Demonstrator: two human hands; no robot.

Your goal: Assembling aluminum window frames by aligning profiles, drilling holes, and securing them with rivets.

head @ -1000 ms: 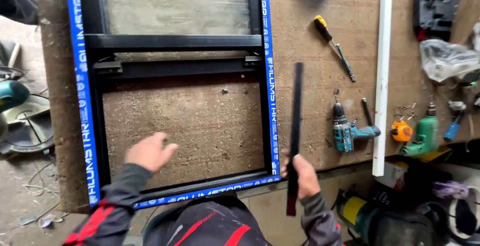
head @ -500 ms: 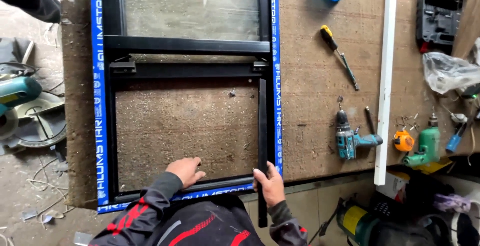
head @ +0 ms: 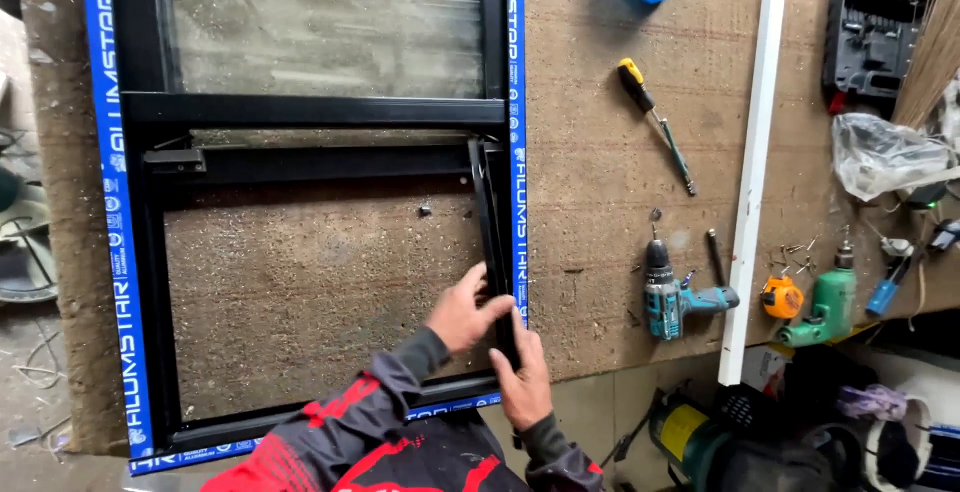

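On the chipboard counter (head: 600,252), both hands, left hand (head: 462,310) and right hand (head: 520,372), grip a black strip (head: 490,222) against the window frame's (head: 150,252) right inner side; seating it squarely likely follows.

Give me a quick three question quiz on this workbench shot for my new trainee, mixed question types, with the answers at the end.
1. True or false: both hands grip the black strip at the window frame's right inner edge.
2. Multiple choice: what lies directly right of the teal cordless drill? A) blue plastic piece B) long white strip C) yellow-handled screwdriver
3. Fill in: the upper part of the frame holds a pane of ____.

Key
1. True: left hand and right hand both hold it.
2. B: the long white strip.
3. Glass.
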